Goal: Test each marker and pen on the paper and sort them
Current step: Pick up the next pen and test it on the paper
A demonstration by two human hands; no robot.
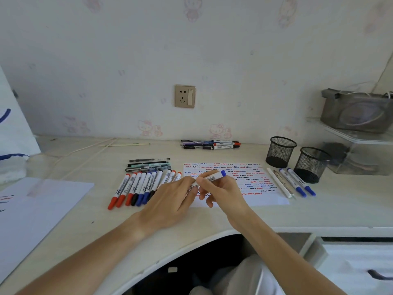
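A blue-ended marker (209, 177) is pinched by the right hand (221, 191) over the scribbled paper (244, 196), its other end held by the left hand's (172, 198) fingertips (cap presumably there) — a jerky pull could smear ink or scatter the marker row (136, 188).

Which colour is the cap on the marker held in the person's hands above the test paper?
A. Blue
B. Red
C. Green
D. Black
A: the marker, held by the right hand with the left hand at its lower end, ends in a blue cap over the scribbled paper.
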